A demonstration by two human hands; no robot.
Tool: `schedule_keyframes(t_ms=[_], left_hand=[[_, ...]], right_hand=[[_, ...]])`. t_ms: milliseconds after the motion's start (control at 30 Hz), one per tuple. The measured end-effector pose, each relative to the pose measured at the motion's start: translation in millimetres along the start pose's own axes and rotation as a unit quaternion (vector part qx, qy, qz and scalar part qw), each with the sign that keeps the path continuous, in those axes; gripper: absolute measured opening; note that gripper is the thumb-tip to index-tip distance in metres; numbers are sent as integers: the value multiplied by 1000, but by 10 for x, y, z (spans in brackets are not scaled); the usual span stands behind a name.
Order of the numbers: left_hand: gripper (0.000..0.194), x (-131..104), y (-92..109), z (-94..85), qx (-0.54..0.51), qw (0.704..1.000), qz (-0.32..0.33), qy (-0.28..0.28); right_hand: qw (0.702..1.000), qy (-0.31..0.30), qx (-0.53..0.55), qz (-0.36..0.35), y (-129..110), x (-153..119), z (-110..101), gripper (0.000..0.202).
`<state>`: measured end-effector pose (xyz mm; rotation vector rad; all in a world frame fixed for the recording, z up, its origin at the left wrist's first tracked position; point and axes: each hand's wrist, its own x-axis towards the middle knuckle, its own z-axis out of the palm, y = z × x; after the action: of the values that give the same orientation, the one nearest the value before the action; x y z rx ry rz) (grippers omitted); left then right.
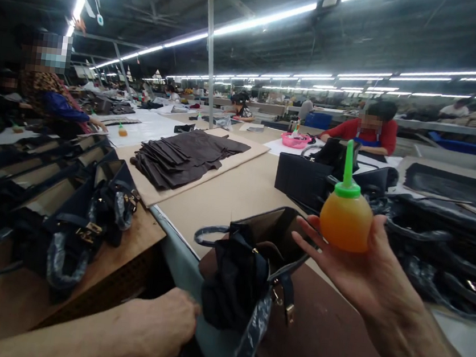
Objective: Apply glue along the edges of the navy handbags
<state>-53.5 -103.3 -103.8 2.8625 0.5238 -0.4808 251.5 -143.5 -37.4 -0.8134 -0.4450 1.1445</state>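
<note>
In my right hand point(364, 273) rests a round squeeze bottle point(346, 222) with a green nozzle cap and amber liquid inside. Its nozzle points up, and some of my fingers stretch out beneath and beside it. A black handbag point(237, 281) stands upright at the table's near edge, its mouth open and its plastic-wrapped handles hanging at the sides. My left hand point(173, 317) is closed in a fist just left of the bag; whatever it grips, if anything, is hidden. Beneath the bag lies a brown board point(323, 337).
Several black bags point(51, 232) line a wooden bench point(126, 252) on the left. Dark leather pieces point(189, 153) are stacked mid-table. More bags point(440, 253) crowd the right side. A co-worker in red point(391, 136) sits across the table, near a pink basket point(294, 140); another person point(54, 89) is at left.
</note>
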Motion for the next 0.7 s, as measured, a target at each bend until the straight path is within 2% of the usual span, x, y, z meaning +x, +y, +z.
schedule_keyframes(t_ms=[33, 67, 100, 133, 167, 200, 233, 300, 333, 400, 500, 567, 633, 700], left_hand=[[12, -84, 62, -86, -23, 1000, -13, -14], [17, -147, 137, -196, -59, 998, -25, -5], [20, -178, 218, -320, -103, 994, -42, 11], [17, -171, 298, -445, -139, 988, -36, 51], [11, -120, 370, -558, -139, 979, -31, 148], [15, -25, 427, -649, -117, 963, 0, 244], [27, 107, 465, -712, -103, 946, 62, 301], [53, 437, 482, -757, -63, 918, 95, 379], [54, 604, 467, -750, -50, 919, 82, 381], [33, 866, 414, -721, -43, 939, 37, 338], [21, 988, 324, -719, -94, 955, 37, 278], [19, 926, 266, -756, -91, 953, 99, 271], [20, 828, 212, -796, -68, 938, 193, 281], [19, 744, 170, -812, -46, 923, 252, 287]], right_hand=[[1000, 0, 3, -5, 29, 24, 0, 59], [1000, -1, 4, -8, 55, 49, 5, 59], [1000, -3, 6, -11, 77, 70, 13, 60], [1000, -6, 7, -15, 95, 86, 24, 60], [1000, -9, 7, -19, 109, 95, 36, 60], [1000, -13, 6, -23, 120, 97, 48, 60], [1000, -14, 2, -28, 128, 91, 58, 60], [999, -6, -6, -37, 130, 59, 73, 62], [999, 1, -13, -40, 122, 33, 78, 63], [999, 17, -21, -45, 89, -35, 83, 63], [998, 35, -24, -37, 2, -167, 92, 62], [999, 37, -22, -28, -62, -261, 107, 66], [999, 33, -20, -18, -109, -352, 133, 70], [999, 40, -16, -11, -123, -431, 164, 72]])
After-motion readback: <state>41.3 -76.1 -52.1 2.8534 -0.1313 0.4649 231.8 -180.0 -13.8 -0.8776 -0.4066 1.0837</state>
